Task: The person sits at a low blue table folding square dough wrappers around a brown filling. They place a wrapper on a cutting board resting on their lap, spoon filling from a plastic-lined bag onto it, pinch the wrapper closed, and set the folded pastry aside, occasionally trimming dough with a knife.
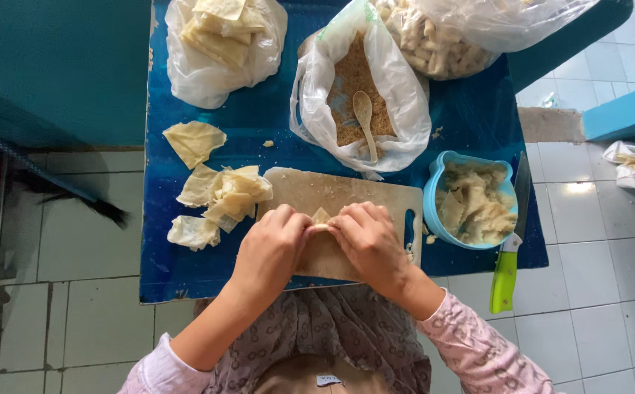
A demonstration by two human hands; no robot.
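Blue desk [186,270] over white tiles carries a wooden cutting board [376,201] — on it, left hand [270,252] and right hand [368,244] both pinch a small pastry wrapper [321,217], each grip clenched on it — beside a breadcrumb bag [354,95].

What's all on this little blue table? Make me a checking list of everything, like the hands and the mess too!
Surface: small blue table with a pale cutting board on it.
Job's things: a small pale wrapper piece, pinched between both hands over the board.
Clutter: loose wrapper sheets; bag of wrappers; bag of brown crumbs with a spoon; bag of pale pieces; blue bowl of scraps; green-handled knife at the table edge.
Hands: left hand and right hand, both closed on the wrapper piece.
Cables: nothing seen.
Surroundings: white tiled floor; crumpled wrapper on the floor.
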